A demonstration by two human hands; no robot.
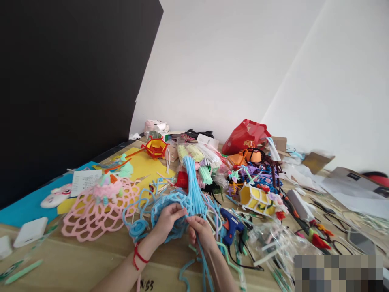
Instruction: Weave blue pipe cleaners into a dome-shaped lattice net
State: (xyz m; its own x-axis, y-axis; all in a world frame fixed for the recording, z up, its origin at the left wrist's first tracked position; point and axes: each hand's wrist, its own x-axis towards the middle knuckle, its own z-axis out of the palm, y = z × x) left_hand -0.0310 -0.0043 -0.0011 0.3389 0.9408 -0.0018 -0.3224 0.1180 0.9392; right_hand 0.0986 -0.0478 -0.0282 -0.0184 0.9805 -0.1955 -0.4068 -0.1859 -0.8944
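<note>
Clock directions run from your hands. Item: your left hand [172, 219], thumb and fingers pinched on a looped blue piece [164, 202] at 11 o'clock. Item: your right hand [199, 232], close beside it, fingers closed on a blue strand [204, 267] trailing to 6; whether the hands touch, I cannot tell. Also: blue stem bundle [194, 188], 12 o'clock; pink lattice [80, 221], 9; blue glue gun [232, 226], 3; red bag [241, 138], 1.

Fuzzy, matt pipe cleaners [195, 190] beyond the right hand [201, 233]; smooth plastic glue gun [232, 225] right of it; wood-grain tabletop [167, 267] beneath.
</note>
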